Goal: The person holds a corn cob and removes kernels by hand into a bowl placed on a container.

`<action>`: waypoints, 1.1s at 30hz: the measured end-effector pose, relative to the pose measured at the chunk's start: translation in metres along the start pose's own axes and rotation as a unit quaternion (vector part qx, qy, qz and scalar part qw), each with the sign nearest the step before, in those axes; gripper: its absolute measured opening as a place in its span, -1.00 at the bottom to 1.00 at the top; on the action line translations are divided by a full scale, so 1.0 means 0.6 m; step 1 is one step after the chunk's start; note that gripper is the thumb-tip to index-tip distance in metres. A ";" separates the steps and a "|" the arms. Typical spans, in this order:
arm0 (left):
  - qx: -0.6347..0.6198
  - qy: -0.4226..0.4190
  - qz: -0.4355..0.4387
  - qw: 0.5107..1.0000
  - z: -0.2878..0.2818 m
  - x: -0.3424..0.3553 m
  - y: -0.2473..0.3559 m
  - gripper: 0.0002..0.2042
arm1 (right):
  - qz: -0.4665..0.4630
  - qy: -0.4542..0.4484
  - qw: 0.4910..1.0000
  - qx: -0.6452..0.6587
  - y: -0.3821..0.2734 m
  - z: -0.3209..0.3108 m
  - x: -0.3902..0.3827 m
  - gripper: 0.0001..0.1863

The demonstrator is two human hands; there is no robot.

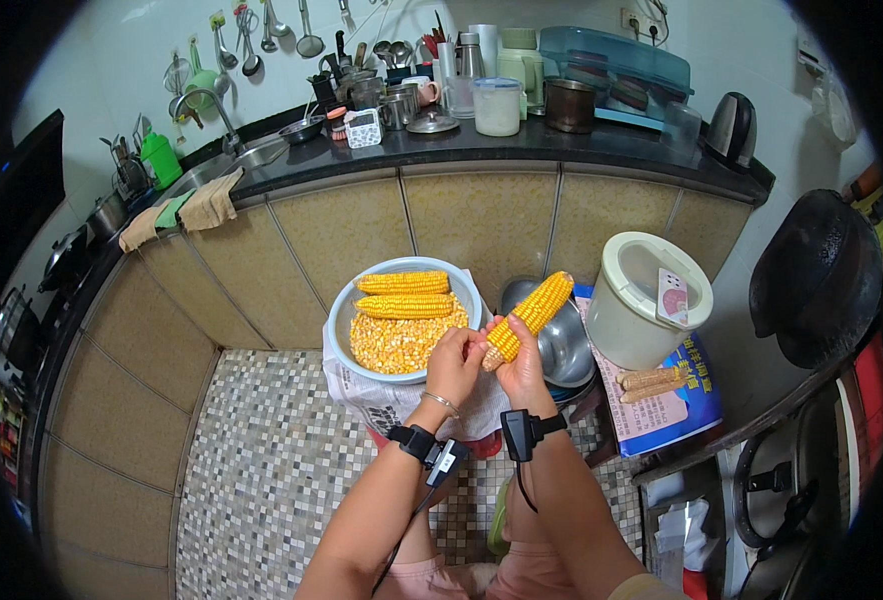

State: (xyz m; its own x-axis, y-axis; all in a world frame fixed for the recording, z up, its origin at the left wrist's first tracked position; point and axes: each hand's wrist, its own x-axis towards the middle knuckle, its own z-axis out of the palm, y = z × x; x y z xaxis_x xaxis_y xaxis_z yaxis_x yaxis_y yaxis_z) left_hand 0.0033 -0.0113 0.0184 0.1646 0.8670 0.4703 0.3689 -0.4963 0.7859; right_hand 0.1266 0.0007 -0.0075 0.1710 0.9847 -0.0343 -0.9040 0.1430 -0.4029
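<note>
Right hand (522, 368) wraps a corn cob (539, 308) mid-frame, part-blocking a steel bowl (567, 345); left hand (452, 362) bunched at cob's base, grip unclear; lidded bucket (621, 322) right.

Basin (466, 290) is made of smooth plastic; bowl (567, 345), of shiny metal. Corn ear (533, 312) is covered in glossy, bumpy kernels (549, 295). Cobs (651, 383): rough, matt.

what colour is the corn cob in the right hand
The corn cob is bright yellow, best seen in the head view.
</note>
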 end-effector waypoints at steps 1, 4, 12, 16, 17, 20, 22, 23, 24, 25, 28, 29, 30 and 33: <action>-0.013 -0.003 -0.004 1.000 0.002 0.001 -0.005 -0.89 | 0.000 0.000 1.000 0.000 0.000 -0.004 0.003 -0.77; -0.088 0.021 -0.073 0.993 0.001 0.007 -0.035 -0.88 | 0.012 -0.004 1.000 -0.003 -0.001 -0.009 0.008 -0.77; 0.189 0.122 -0.073 0.972 -0.068 0.021 -0.088 -0.86 | 0.020 -0.003 0.999 0.036 -0.016 -0.012 0.006 -0.77; 0.233 0.138 -0.107 0.957 -0.094 0.019 -0.111 -0.86 | 0.028 0.014 0.999 0.026 -0.014 -0.007 0.002 -0.75; 0.219 0.144 -0.122 0.957 -0.102 0.017 -0.116 -0.85 | 0.030 0.011 0.999 0.028 -0.010 -0.008 0.005 -0.73; 0.238 0.168 -0.122 0.949 -0.110 0.018 -0.121 -0.80 | 0.026 0.016 0.999 0.025 -0.007 -0.012 0.008 -0.68; 0.215 0.165 -0.136 0.953 -0.103 0.021 -0.106 -0.80 | 0.028 0.003 0.999 0.032 -0.006 -0.012 0.010 -0.66; 0.188 0.175 -0.100 0.961 -0.097 0.019 -0.098 -0.79 | 0.041 0.012 0.998 0.044 -0.006 -0.012 0.009 -0.60; 0.160 0.188 -0.063 0.967 -0.093 0.020 -0.090 -0.79 | 0.038 0.013 0.998 0.042 -0.004 -0.011 0.008 -0.60; 0.084 0.156 -0.064 0.982 -0.081 0.019 -0.090 -0.77 | 0.040 0.009 0.998 0.040 -0.002 -0.009 0.007 -0.59; -0.082 -0.010 -0.154 0.985 -0.049 0.009 -0.046 -0.72 | 0.046 -0.001 0.999 0.029 0.000 0.000 0.002 -0.61; -0.115 -0.058 -0.162 0.978 -0.028 0.008 -0.064 -0.69 | 0.053 -0.008 0.998 0.023 0.000 0.004 -0.001 -0.62; -0.149 -0.108 -0.168 0.969 -0.010 0.007 -0.065 -0.65 | 0.058 -0.015 0.998 0.015 0.000 0.007 -0.004 -0.63; -0.185 -0.156 -0.240 0.940 0.028 0.003 -0.055 -0.54 | 0.013 -0.028 0.999 -0.012 0.009 -0.016 0.010 -0.54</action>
State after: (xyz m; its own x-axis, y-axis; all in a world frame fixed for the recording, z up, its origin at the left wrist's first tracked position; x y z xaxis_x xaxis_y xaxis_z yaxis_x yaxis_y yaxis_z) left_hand 0.0068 0.0070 -0.0133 0.3428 0.9368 -0.0700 0.1352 0.0245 0.9905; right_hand 0.1265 0.0065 -0.0187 0.1240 0.9923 0.0059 -0.8986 0.1148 -0.4235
